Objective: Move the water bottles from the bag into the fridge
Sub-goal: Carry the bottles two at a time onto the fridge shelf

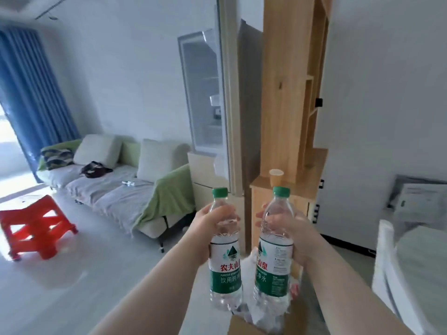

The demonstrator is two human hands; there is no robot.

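Observation:
I hold two clear water bottles with green caps and green-and-white labels upright in front of me. My left hand (212,220) grips the left bottle (225,267) round its upper body. My right hand (290,233) grips the right bottle (273,264) at its shoulder and side. Below them the bag (246,262) shows as crumpled white plastic, with more clear bottles (263,317) under it. Straight ahead stands the fridge (249,117) with its door (203,93) swung open to the left, door shelves showing.
A wooden shelf unit (287,93) with a paper cup (276,180) stands right of the fridge. A sofa (116,180) lines the left wall, a red plastic stool (36,226) is on the floor at left. A white table (416,257) is at right. A cardboard edge (242,325) lies below.

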